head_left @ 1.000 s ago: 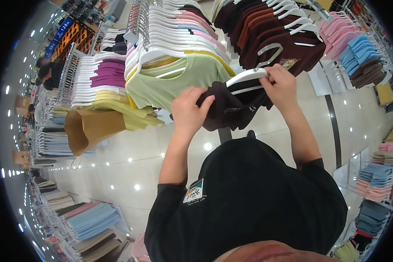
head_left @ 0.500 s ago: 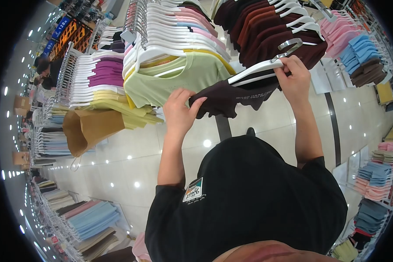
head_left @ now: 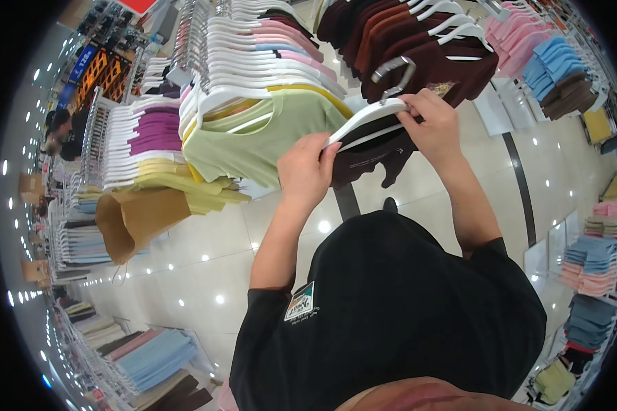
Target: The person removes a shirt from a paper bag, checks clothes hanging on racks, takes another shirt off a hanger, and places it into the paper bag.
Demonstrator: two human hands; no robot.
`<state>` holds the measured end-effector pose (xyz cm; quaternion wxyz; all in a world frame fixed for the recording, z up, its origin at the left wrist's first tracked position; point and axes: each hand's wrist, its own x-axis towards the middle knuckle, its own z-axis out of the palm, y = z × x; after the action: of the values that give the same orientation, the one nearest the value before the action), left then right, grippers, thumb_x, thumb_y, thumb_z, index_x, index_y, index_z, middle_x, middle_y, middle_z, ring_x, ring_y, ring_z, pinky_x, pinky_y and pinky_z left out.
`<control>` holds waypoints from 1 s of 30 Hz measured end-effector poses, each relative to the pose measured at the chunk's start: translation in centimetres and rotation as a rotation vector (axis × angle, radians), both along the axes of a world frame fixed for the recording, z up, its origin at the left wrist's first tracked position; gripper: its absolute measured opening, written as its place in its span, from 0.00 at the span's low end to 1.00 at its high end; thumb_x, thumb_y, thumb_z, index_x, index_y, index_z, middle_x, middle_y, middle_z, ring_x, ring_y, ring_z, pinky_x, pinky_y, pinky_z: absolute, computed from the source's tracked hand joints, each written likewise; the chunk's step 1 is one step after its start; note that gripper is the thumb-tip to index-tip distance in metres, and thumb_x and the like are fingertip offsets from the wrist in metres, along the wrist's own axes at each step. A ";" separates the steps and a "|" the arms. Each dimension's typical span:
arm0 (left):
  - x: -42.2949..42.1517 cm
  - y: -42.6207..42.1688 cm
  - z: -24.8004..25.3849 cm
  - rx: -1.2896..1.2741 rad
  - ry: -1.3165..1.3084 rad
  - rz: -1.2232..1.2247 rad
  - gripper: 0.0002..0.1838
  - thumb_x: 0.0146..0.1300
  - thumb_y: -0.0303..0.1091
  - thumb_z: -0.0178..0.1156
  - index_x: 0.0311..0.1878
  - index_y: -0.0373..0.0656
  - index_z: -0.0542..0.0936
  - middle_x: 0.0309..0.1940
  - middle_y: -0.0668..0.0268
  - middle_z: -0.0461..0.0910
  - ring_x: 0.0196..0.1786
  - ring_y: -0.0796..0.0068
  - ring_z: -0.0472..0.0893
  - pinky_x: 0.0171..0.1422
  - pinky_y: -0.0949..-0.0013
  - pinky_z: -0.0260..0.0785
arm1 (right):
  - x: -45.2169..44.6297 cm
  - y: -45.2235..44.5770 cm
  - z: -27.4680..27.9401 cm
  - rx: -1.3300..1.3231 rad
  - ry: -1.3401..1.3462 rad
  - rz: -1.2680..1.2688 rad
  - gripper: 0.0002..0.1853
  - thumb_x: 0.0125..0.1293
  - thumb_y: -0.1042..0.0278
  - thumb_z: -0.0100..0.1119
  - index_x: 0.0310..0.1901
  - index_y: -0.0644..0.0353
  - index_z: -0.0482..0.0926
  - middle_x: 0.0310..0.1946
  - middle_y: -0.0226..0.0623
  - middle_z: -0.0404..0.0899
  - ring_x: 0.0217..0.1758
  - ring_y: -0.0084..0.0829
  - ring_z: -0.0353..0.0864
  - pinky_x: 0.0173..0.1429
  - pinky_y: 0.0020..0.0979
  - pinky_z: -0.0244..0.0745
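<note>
A dark brown T-shirt with small light lettering hangs on a white clothes hanger in front of me. My left hand is closed on the hanger's left end, at the shirt's shoulder. Just right of the metal hook, my right hand pinches the hanger and the fabric. The hook points up and away from me. Behind my left hand, a light green shirt hangs at the front of a rail. Dark maroon shirts hang close beyond my right hand.
Yellow-green shirts and purple shirts hang at left, beside a brown paper bag. Pink shirts and blue shirts hang at far right. Folded-looking blue garments line the lower left. Another person is at far left.
The hanger has tilted more steeply, its hook side shifting left. My left hand has moved right and slightly down, from the shirt's fabric onto the hanger's end. My right hand has moved left.
</note>
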<state>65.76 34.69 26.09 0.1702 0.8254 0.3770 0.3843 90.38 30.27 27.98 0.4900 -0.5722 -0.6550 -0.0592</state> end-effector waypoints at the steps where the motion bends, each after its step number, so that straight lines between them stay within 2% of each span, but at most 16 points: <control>1: -0.1 0.0 0.2 -0.003 0.028 0.024 0.09 0.67 0.34 0.67 0.43 0.39 0.84 0.29 0.56 0.82 0.29 0.55 0.80 0.36 0.61 0.72 | 0.0 -0.2 -0.1 0.001 0.004 -0.016 0.10 0.56 0.78 0.70 0.41 0.60 0.85 0.29 0.34 0.78 0.27 0.32 0.80 0.33 0.32 0.76; 4: -0.2 0.1 0.5 0.003 0.053 0.056 0.08 0.68 0.34 0.66 0.42 0.39 0.84 0.28 0.55 0.81 0.27 0.55 0.79 0.34 0.61 0.70 | 0.2 -0.6 -0.9 0.034 -0.019 0.013 0.16 0.59 0.81 0.66 0.50 0.58 0.84 0.33 0.36 0.79 0.31 0.37 0.81 0.34 0.35 0.77; 7: -0.2 0.4 0.5 0.003 0.032 0.077 0.08 0.68 0.34 0.65 0.41 0.40 0.84 0.27 0.56 0.80 0.27 0.54 0.78 0.34 0.60 0.69 | -0.1 -1.7 -1.2 0.055 -0.010 0.015 0.16 0.59 0.83 0.65 0.49 0.59 0.84 0.34 0.38 0.79 0.30 0.39 0.80 0.35 0.35 0.77; 9: 0.0 0.5 0.9 0.032 0.088 0.087 0.08 0.68 0.34 0.65 0.40 0.39 0.83 0.27 0.56 0.80 0.28 0.54 0.78 0.34 0.60 0.69 | -0.5 -2.2 -1.6 0.103 -0.039 0.018 0.17 0.56 0.84 0.64 0.48 0.60 0.84 0.34 0.38 0.78 0.32 0.39 0.80 0.37 0.35 0.78; 12: 0.2 0.8 0.4 0.066 0.126 0.055 0.08 0.69 0.34 0.65 0.41 0.39 0.83 0.27 0.56 0.80 0.28 0.53 0.78 0.34 0.61 0.69 | -1.6 -3.2 -2.1 0.123 -0.153 0.140 0.18 0.50 0.83 0.63 0.44 0.61 0.84 0.35 0.35 0.78 0.40 0.37 0.81 0.41 0.36 0.79; 15: 0.1 0.6 0.7 0.018 0.094 0.050 0.07 0.68 0.34 0.65 0.38 0.41 0.82 0.27 0.60 0.80 0.30 0.57 0.79 0.34 0.59 0.69 | -1.8 -3.5 -3.5 0.061 -0.111 0.161 0.17 0.52 0.87 0.64 0.45 0.63 0.85 0.35 0.38 0.78 0.39 0.39 0.81 0.40 0.35 0.79; 17: -0.3 0.7 0.7 0.005 0.046 0.022 0.07 0.68 0.34 0.65 0.38 0.41 0.82 0.27 0.59 0.80 0.30 0.56 0.79 0.35 0.60 0.69 | -1.4 -3.9 -3.7 0.038 -0.081 0.171 0.16 0.52 0.86 0.67 0.44 0.63 0.85 0.37 0.38 0.80 0.40 0.40 0.82 0.42 0.35 0.80; 19: -1.0 1.0 0.7 -0.009 -0.003 -0.002 0.08 0.69 0.35 0.64 0.38 0.40 0.82 0.27 0.58 0.80 0.30 0.56 0.78 0.35 0.60 0.69 | -0.5 -4.5 -3.5 0.092 0.017 0.157 0.13 0.55 0.82 0.69 0.43 0.62 0.84 0.39 0.38 0.81 0.41 0.39 0.84 0.43 0.35 0.81; 20: -1.3 1.2 0.7 -0.023 -0.016 -0.004 0.08 0.69 0.34 0.64 0.38 0.39 0.82 0.28 0.58 0.79 0.30 0.56 0.78 0.35 0.61 0.69 | 0.2 -4.8 -3.6 0.130 0.032 0.098 0.14 0.54 0.81 0.72 0.42 0.62 0.84 0.40 0.39 0.82 0.41 0.40 0.84 0.44 0.35 0.81; 23: -1.8 1.6 0.8 -0.030 -0.041 -0.010 0.08 0.70 0.34 0.64 0.38 0.39 0.82 0.28 0.57 0.79 0.30 0.55 0.77 0.36 0.61 0.68 | 2.6 -5.1 -3.4 0.287 0.123 -0.125 0.15 0.54 0.78 0.74 0.45 0.62 0.84 0.40 0.41 0.83 0.42 0.41 0.84 0.46 0.34 0.80; 24: -1.8 1.7 0.8 -0.023 -0.054 -0.006 0.08 0.70 0.34 0.64 0.38 0.38 0.82 0.28 0.56 0.79 0.29 0.55 0.77 0.36 0.62 0.68 | 3.2 -5.0 -2.8 0.286 0.123 -0.129 0.15 0.54 0.78 0.74 0.45 0.62 0.84 0.40 0.41 0.83 0.42 0.41 0.84 0.46 0.34 0.80; 27: -2.0 1.7 1.0 -0.039 -0.056 -0.012 0.08 0.70 0.33 0.63 0.38 0.38 0.81 0.28 0.57 0.79 0.30 0.55 0.77 0.36 0.61 0.68 | 5.3 -4.9 -1.8 0.235 0.039 -0.204 0.16 0.59 0.75 0.73 0.49 0.62 0.84 0.40 0.41 0.83 0.42 0.41 0.84 0.49 0.33 0.79; 29: -1.9 1.7 1.3 -0.002 -0.043 -0.024 0.08 0.70 0.33 0.63 0.38 0.38 0.80 0.28 0.57 0.79 0.30 0.55 0.76 0.36 0.62 0.68 | 6.7 -5.1 -3.2 -0.106 0.252 -0.007 0.16 0.63 0.72 0.70 0.52 0.63 0.83 0.41 0.41 0.84 0.42 0.40 0.84 0.50 0.33 0.78; 30: -1.8 1.7 1.4 0.036 -0.033 -0.029 0.08 0.69 0.32 0.64 0.37 0.38 0.80 0.28 0.58 0.78 0.30 0.55 0.76 0.36 0.62 0.68 | 7.1 -5.3 -3.7 -0.191 0.352 0.023 0.14 0.66 0.74 0.67 0.53 0.62 0.83 0.41 0.40 0.84 0.41 0.38 0.84 0.49 0.33 0.77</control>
<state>63.92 36.44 27.54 0.1671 0.8272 0.3551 0.4021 97.49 25.02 24.32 0.5409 -0.6103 -0.5683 0.1099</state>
